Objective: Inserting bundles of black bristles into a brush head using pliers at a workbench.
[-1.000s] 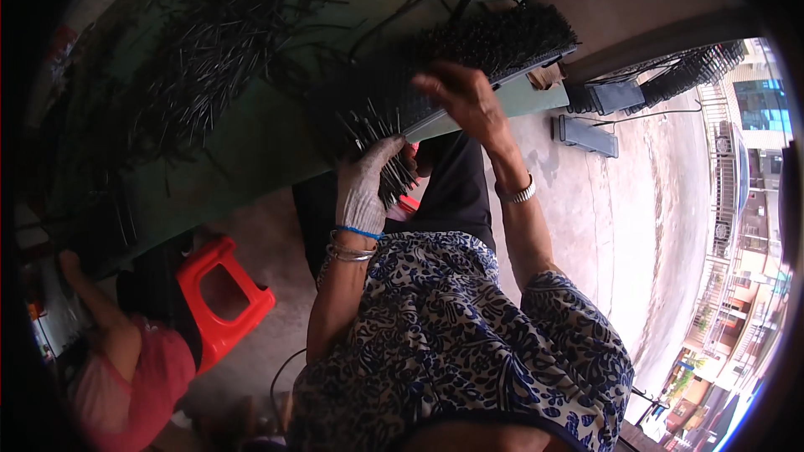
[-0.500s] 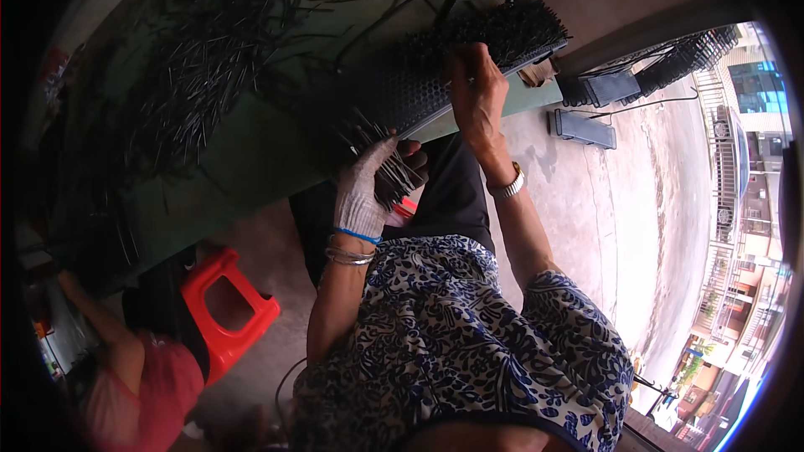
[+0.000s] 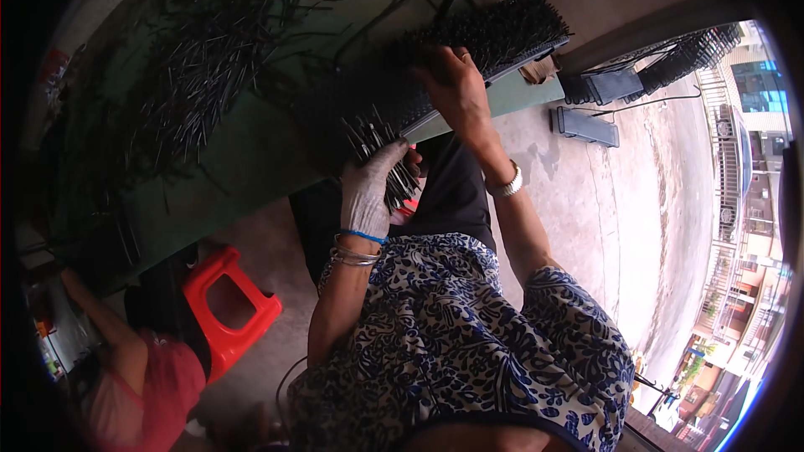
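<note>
The green counter (image 3: 251,159) carries a wide scatter of loose black rods (image 3: 193,75) at far left, so by the look of it much remains unloaded, while the black rack (image 3: 494,33) at far right already bristles with rods. The gloved left hand (image 3: 368,192) has its fingers closed around 1 bundle of rods (image 3: 381,138) at the counter's near edge. The bare right hand (image 3: 456,88) rests on the rack, fingers curled; whether they pinch a rod I cannot tell.

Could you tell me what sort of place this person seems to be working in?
Probably an informal outdoor workshop beside a street. A green worktable is strewn with loose thin dark rods, the left hand grips a bundle of rods, and a bare concrete yard runs toward buildings.
</note>
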A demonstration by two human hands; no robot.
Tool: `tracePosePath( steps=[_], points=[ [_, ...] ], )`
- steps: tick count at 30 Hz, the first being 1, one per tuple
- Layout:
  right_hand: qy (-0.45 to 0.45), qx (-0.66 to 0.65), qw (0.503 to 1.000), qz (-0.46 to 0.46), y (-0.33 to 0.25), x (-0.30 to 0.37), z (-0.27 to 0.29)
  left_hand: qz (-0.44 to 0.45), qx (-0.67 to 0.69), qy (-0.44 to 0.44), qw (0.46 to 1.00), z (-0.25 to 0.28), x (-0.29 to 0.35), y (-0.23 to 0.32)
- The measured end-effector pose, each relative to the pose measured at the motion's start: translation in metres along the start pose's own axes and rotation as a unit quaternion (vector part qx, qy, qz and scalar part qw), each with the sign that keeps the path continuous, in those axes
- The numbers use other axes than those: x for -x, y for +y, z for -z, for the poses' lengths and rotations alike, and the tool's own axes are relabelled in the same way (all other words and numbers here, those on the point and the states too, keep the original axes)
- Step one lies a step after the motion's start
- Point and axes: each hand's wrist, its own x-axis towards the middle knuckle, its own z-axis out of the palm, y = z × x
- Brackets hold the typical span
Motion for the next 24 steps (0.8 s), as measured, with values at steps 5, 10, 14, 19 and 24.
tracePosePath(
  steps=[5, 10, 14, 19, 24],
  points=[
    [-0.32, -0.294, 0.894, -0.107, -0.026, 0.013, 0.043, -0.037, -0.079, 0.015, 0.996, -0.001, 0.002, -0.001],
    [-0.228, -0.338, 0.902, -0.143, -0.023, 0.015, 0.047, -0.012, -0.017, 0.02, 1.0, -0.002, 0.001, -0.002],
    [0.016, -0.169, 0.982, -0.083, -0.011, 0.004, 0.032, 0.038, 0.059, 0.002, 0.998, 0.006, -0.002, -0.003],
    [0.073, -0.096, 0.992, -0.033, 0.02, -0.003, -0.002, 0.072, 0.08, -0.025, 0.994, 0.002, -0.007, -0.001],
    [0.057, -0.078, 0.995, -0.019, 0.015, -0.006, -0.003, 0.083, 0.092, -0.039, 0.992, 0.009, -0.008, -0.002]
  ],
)
